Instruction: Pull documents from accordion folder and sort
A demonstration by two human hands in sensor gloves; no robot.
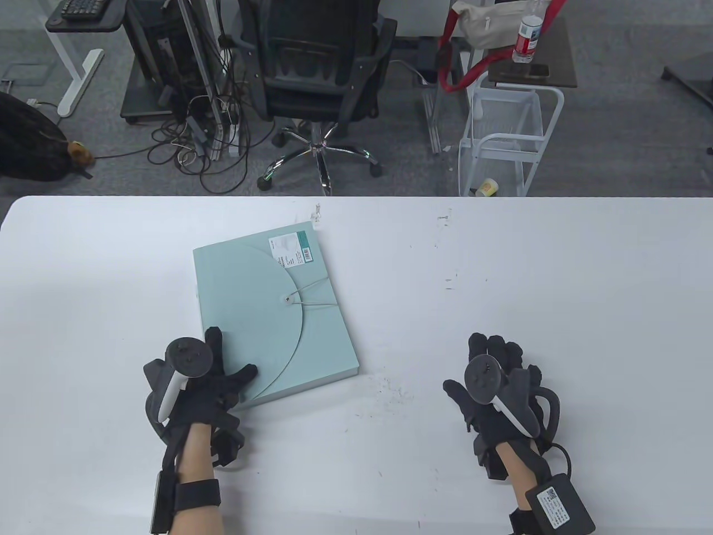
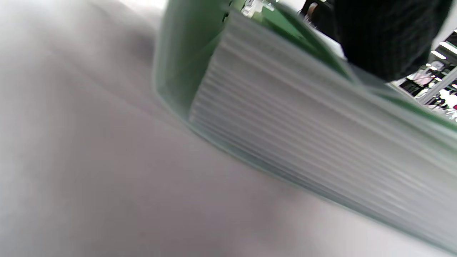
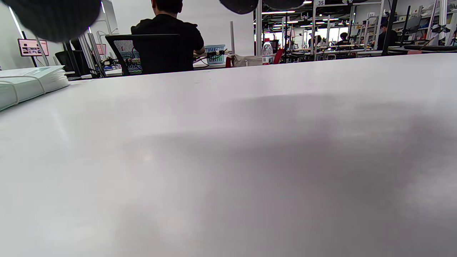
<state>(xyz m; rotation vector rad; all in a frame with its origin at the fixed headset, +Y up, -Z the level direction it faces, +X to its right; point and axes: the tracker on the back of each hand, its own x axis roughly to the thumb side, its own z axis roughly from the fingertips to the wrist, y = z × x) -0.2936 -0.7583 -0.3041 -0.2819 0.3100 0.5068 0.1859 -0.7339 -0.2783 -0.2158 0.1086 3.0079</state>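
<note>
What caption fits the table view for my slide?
Left hand rests on the near corner of the closed green accordion folder; right hand lies apart on the white table.

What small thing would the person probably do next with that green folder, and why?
Probably bring the right hand over to unhook the elastic cord from the button. The accordion folder lies flat, its round flap closed and the cord looped on. The left hand already rests on its near corner; the right hand is off to the side, touching nothing.
</note>
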